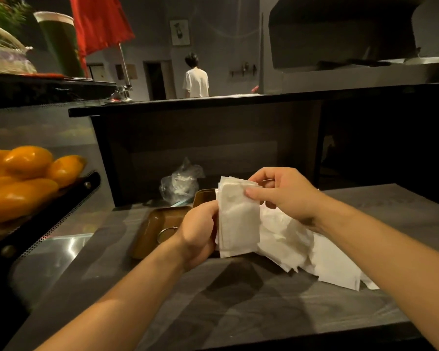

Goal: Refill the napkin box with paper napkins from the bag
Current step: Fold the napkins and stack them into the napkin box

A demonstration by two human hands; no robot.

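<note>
I hold a stack of white paper napkins upright over the grey counter. My left hand grips the stack's left edge from the side. My right hand pinches its top right corner with thumb and fingers. More loose napkins lie spread on the counter to the right, under my right forearm. A brown napkin box lies open behind my left hand, with a metal ring inside; a second brown part stands behind the stack. The clear plastic bag sits crumpled at the back.
A dark counter wall rises just behind the bag. Yellow-orange fruits fill a black perforated rack at the left. A person in a white shirt stands far behind the upper ledge. A red flag stands on that ledge.
</note>
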